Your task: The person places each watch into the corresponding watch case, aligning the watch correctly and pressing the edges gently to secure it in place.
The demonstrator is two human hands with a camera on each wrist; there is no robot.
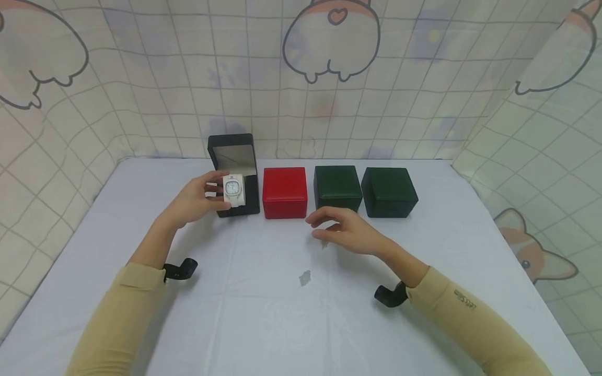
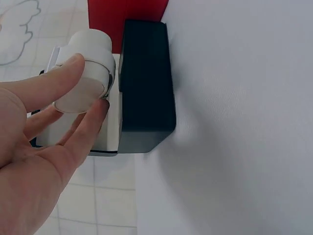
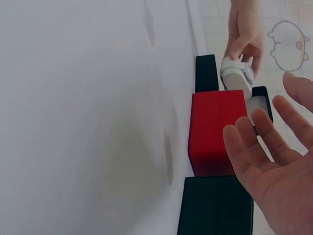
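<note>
My left hand (image 1: 196, 197) pinches a white watch (image 1: 233, 189) wrapped round a pale cushion (image 2: 80, 93), thumb on one side and fingers on the other. It holds them over a black watch box (image 1: 252, 196) whose lid (image 1: 231, 149) stands raised at the back, showing a light lining. In the left wrist view the watch and cushion sit above the box's pale-lined opening. My right hand (image 1: 348, 230) hovers in front of the red box and the nearer green box, fingers loosely bent and parted, holding nothing; its palm (image 3: 288, 191) shows in the right wrist view.
Right of the black box stand a closed red box (image 1: 285, 193) and two closed green boxes, one in the middle (image 1: 337, 186) and one at the right end (image 1: 389, 192). All rest on a white-covered table (image 1: 263, 324) before a grid-patterned curtain (image 1: 188, 104).
</note>
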